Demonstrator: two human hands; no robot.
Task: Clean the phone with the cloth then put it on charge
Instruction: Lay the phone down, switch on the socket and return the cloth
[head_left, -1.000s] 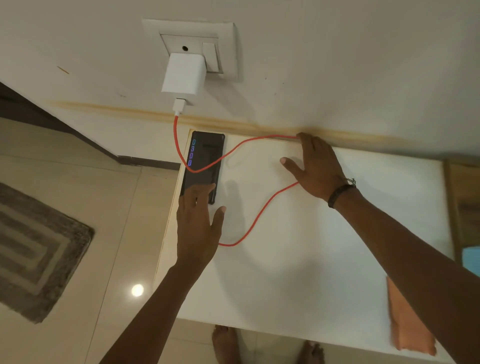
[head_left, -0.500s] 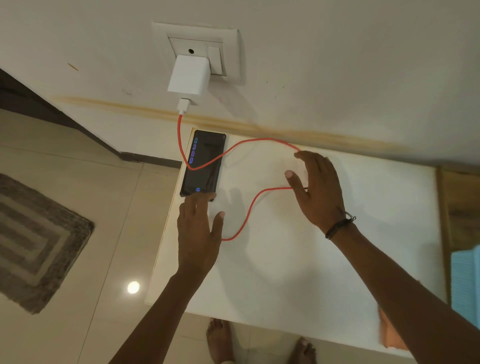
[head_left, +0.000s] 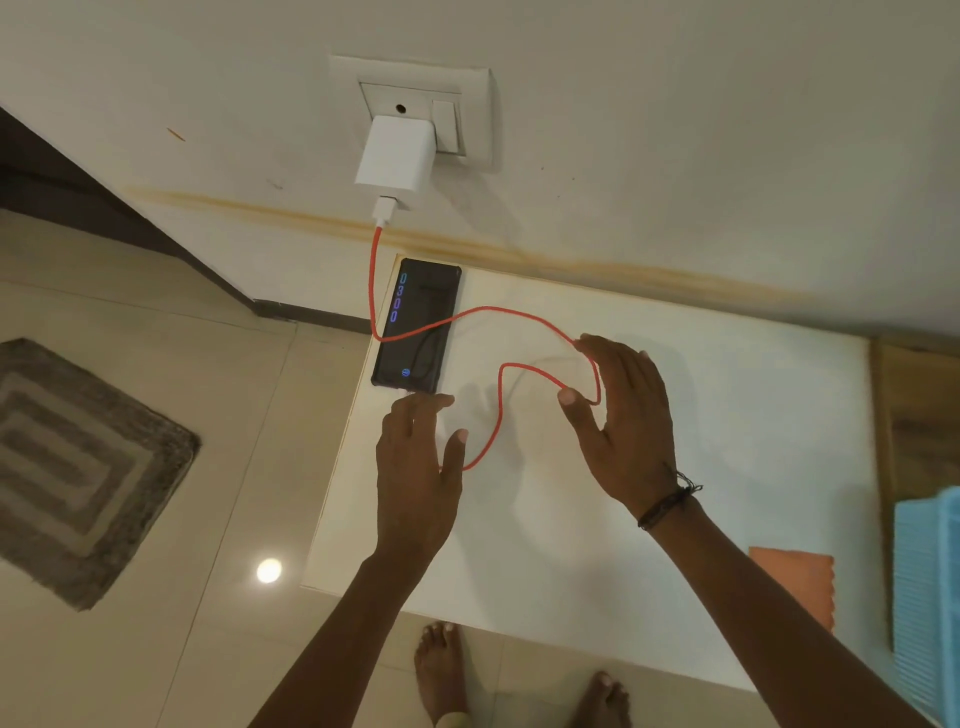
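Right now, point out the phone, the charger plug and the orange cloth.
phone (head_left: 418, 332): head view, middle of its screen.
charger plug (head_left: 395, 153): head view, white body.
orange cloth (head_left: 795, 577): head view, visible upper part.

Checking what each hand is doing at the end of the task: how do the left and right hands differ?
The left hand lies flat, fingertips at the phone's near end; the right hand is cupped, nudging the red cable. The right wrist has a dark band; the left is bare. Both are open over the white table, gripping nothing.
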